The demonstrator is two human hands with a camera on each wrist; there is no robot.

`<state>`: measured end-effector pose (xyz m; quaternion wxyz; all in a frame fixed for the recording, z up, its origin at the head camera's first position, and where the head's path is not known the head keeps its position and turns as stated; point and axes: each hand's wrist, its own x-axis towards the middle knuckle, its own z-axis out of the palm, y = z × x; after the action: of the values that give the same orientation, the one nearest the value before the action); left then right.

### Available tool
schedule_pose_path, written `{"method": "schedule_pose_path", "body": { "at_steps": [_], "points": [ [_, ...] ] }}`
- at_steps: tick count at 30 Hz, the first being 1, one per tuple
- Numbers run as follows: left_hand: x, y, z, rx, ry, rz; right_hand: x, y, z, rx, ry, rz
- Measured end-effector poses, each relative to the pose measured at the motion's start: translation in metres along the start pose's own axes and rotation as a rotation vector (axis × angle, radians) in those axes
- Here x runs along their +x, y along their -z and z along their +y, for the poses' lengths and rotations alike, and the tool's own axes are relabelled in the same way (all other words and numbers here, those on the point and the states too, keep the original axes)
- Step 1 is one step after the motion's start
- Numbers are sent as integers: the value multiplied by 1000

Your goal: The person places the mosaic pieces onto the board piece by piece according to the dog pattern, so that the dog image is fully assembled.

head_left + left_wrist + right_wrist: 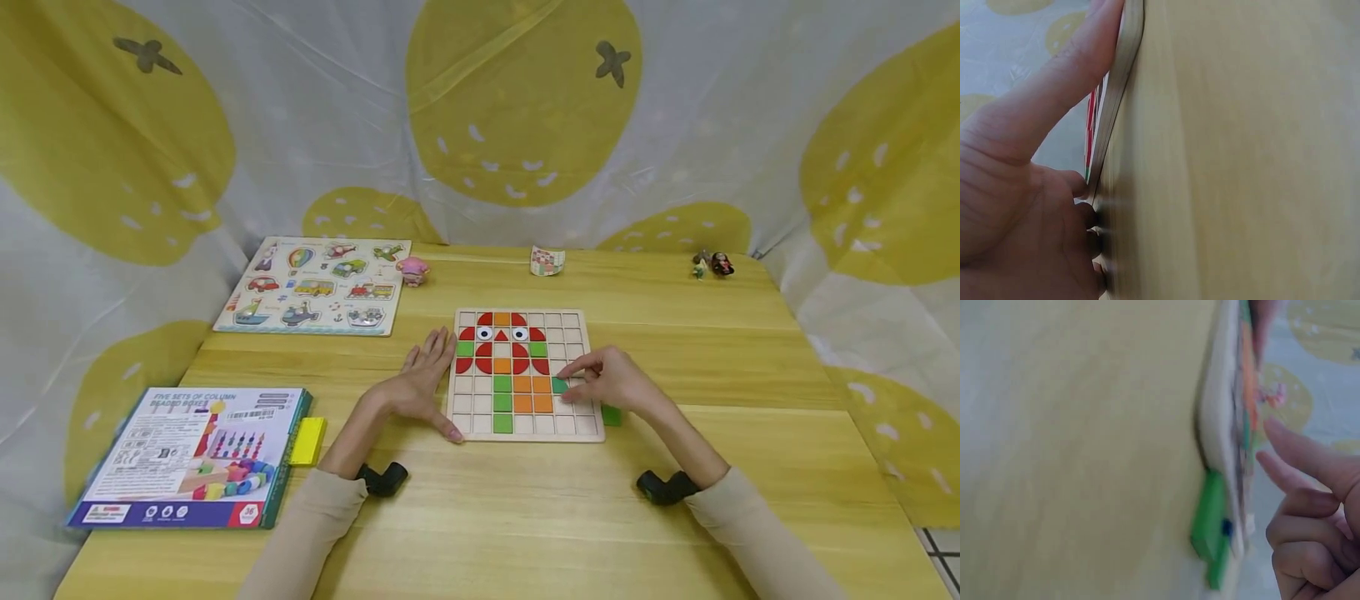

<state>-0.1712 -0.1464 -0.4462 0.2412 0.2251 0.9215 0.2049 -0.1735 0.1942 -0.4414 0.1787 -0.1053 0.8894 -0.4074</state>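
Observation:
A square wooden grid board (pixel 472 423) lies flat, with red, orange, green and white-and-black eye tiles forming a figure in its cells. My left hand (pixel 411 390) is spread along its left edge, the thumb touching the near-left corner. My right hand (pixel 617 382) hovers over the board's right side, thumb and index finger either side of a dark green tile (pixel 559 385) lying in a cell. In the right wrist view, thumb and index finger stand apart with nothing visible between them, the other fingers curled. Beside the board's right edge lies a green piece (pixel 611 415), partly under that hand.
A vehicle puzzle board (pixel 315 287) and a pink figurine (pixel 412 270) sit at the back left. A boxed bead set (pixel 187 458) and a yellow block (pixel 307 442) lie at left. A patterned card (pixel 547 261) and small figurines (pixel 722 264) stand at the back.

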Motion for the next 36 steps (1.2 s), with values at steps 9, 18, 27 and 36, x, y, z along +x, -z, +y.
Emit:
{"method": "schedule_pose_path", "body": {
  "at_steps": [9, 18, 27, 36],
  "points": [
    [0, -1, -4, -16, -11, 12, -34, 34, 38, 26, -35, -5],
    [0, -1, -3, -24, -20, 13, -25, 37, 40, -132, -106, 103],
    [0, -1, -3, -6, -9, 5, -27, 13, 19, -70, 36, 8],
    [1, -1, -2, -4, -1, 8, -22, -15, 0, -53, 10, -14]
  ]
}}
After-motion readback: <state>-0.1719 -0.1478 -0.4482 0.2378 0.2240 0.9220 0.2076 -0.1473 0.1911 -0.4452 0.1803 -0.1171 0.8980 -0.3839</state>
